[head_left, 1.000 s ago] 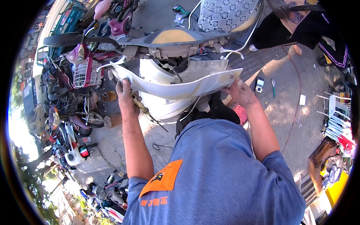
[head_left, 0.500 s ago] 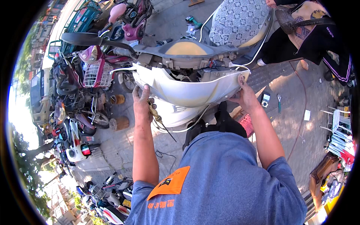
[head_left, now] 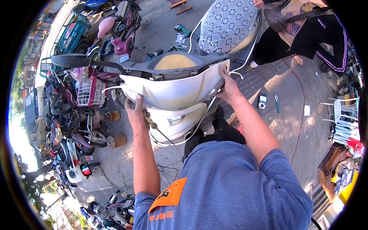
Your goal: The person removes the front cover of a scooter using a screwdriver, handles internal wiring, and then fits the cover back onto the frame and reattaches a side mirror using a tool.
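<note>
The white front panel point(head_left: 174, 90) of the scooter point(head_left: 180, 63) sat just below the handlebar, tilted and held between both hands. The left hand point(head_left: 137, 111) clasped the panel's lower left edge, thumb up on its face, and its grip also held a screwdriver point(head_left: 150, 122) pointing down to the right. The right hand point(head_left: 229, 87) gripped the panel's upper right corner, fingers curled over the edge. Behind stood the patterned seat point(head_left: 227, 23). To the left, parked bikes crowded together, one with a white wire basket point(head_left: 89, 92). A wrench point(head_left: 276, 102) lay on the paved ground at right.
</note>
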